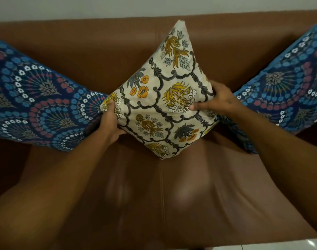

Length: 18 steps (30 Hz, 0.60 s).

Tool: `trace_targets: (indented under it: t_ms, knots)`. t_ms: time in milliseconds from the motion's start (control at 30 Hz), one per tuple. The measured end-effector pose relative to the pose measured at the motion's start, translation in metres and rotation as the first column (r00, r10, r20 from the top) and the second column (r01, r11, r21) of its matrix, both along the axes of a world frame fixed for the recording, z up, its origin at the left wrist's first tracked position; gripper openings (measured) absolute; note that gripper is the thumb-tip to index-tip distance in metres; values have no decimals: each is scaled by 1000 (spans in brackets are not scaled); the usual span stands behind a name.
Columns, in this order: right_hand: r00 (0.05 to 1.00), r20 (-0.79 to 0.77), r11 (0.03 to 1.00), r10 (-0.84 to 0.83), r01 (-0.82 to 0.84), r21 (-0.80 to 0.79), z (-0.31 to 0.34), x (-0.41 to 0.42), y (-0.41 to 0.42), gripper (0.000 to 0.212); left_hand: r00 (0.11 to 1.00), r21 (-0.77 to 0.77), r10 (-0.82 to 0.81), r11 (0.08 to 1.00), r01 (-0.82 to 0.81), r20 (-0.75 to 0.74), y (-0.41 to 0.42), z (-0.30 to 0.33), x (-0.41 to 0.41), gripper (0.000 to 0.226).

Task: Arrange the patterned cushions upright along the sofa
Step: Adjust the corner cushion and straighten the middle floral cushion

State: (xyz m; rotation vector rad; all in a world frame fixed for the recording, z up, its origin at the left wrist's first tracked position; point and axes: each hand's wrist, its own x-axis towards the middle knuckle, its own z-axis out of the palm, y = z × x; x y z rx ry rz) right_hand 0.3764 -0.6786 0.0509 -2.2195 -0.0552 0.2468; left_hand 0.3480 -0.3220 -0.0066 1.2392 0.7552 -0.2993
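- Both hands are gripping the cream floral cushion [161, 98] at mid-sofa, one hand on each side corner.
- Left hand [111, 121] is clenching the cushion's left corner; the thumb is lying over the front face, and the fingers are hidden behind the fabric.
- Right hand [217, 98] is grasping the right corner; the thumb is pressing on the front face near a yellow flower print, and the fingers are wrapping round the edge.
- The cream cushion is standing on one corner, diamond-wise, top corner pointing up against the backrest and bottom corner touching the seat close to the centre seam.
- The brown sofa [199, 186] is filling most of the view; its seat surface is looking glossy and partly blurred.
- The left blue cushion [37, 98] is leaning against the backrest, tilted, its inner corner touching the cream cushion just beside the left hand.
- The right blue cushion [289, 87] is leaning likewise on the other side, partly running out of view; its lower corner is sitting behind the right forearm.
- A pale wall [82, 6] is showing above the backrest.
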Motion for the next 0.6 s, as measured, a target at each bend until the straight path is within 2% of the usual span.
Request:
trace_targets:
  t_ms: [233,467,600]
  knots:
    - [1000,-8,999,-20,20,26,0,-5,7,81,1000,39,-9,999,10,-6,3,0,7,60]
    - [995,58,991,-79,72,110,-5,-12,-2,85,996,8,3,1000,-4,94,5,0,14,57]
    - [997,30,995,-74,72,63,-9,-9,-1,87,996,42,2,999,-6,91,6,-10,11,58]
